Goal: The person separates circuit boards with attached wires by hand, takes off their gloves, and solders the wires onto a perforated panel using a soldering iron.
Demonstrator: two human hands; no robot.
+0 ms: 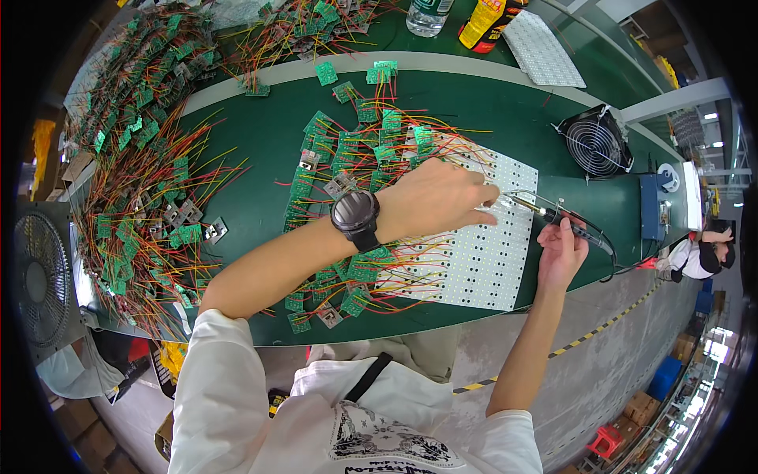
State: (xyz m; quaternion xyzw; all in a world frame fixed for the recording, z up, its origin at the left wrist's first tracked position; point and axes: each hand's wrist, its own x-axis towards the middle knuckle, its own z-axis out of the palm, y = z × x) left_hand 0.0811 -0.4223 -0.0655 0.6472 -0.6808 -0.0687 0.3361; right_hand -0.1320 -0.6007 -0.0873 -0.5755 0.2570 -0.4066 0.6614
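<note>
white shirt [312,423] lay behind right fingers [567,232] gripping a soldering iron [552,215]; under left fingers [483,196], their hold unclear, lay a dotted panel [489,268].

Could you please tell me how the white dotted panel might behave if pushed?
The white dotted panel would probably slide rather than tip, since it lies flat. It looks thin, so it may be light for its size. Red and yellow wires lie over its left side and could drag along.
</note>
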